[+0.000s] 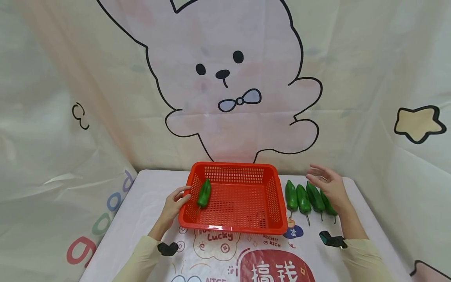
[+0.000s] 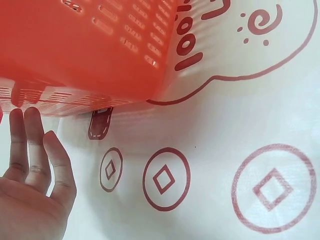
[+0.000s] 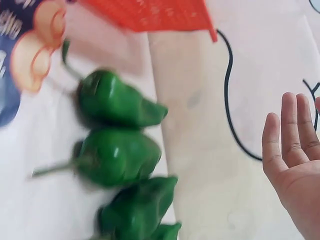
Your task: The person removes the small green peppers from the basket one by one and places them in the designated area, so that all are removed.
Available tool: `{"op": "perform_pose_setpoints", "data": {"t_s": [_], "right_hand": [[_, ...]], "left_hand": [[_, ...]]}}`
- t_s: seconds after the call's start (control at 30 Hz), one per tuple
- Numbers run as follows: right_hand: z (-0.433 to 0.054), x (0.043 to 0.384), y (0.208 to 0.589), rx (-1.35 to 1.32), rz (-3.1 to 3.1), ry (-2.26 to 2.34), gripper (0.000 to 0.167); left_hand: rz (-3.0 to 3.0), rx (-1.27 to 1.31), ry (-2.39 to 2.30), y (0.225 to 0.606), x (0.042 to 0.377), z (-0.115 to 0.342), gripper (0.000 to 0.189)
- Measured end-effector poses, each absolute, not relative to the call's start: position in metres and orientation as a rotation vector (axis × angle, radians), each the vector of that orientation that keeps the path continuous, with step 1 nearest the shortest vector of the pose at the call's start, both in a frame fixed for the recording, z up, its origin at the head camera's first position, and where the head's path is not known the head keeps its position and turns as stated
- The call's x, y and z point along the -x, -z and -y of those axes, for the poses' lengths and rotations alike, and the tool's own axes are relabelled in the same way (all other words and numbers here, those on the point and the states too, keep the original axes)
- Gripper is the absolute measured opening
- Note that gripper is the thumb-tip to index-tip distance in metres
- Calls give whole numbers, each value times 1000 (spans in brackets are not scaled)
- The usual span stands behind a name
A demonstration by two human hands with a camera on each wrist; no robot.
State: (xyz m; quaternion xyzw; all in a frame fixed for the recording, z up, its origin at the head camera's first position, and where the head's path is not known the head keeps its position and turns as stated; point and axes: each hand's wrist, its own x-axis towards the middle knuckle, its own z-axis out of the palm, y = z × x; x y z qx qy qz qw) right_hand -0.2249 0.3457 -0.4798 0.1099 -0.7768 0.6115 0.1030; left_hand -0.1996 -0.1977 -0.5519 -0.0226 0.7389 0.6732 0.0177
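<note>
A red plastic basket [image 1: 232, 229] stands on the table with one green pepper [image 1: 204, 194] lying inside near its left wall. My left hand [image 1: 175, 203] is at the basket's left side. In the left wrist view, extended fingers [image 2: 34, 145] touch the basket's outer wall [image 2: 75, 60]; the thumb is hidden there. To the right of the basket, several green peppers lie in a row, among them a pepper [image 1: 291, 196] nearest the basket. Above the row's right end hovers my right hand [image 1: 329, 186], fingers extended, holding nothing. It partly covers the rightmost pepper [image 1: 327, 203].
The table [image 1: 155, 188] has a printed white cover with red and dark drawings. Behind it hangs a curtain [image 1: 225, 129] with a cartoon animal, close to the basket's back rim. More curtain [image 1: 415, 176] hangs on the right side.
</note>
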Motion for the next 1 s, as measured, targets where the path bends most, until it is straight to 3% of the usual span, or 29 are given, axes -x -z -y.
{"op": "perform_pose_setpoints", "data": {"t_s": [0.47, 1.0], "right_hand": [[-285, 249, 457, -442, 2299, -1910, 45], [-230, 261, 449, -621, 2244, -2026, 44]], "left_hand": [[-2237, 41, -2091, 519, 188, 193, 42], [-2258, 78, -2088, 518, 186, 191, 41]]}}
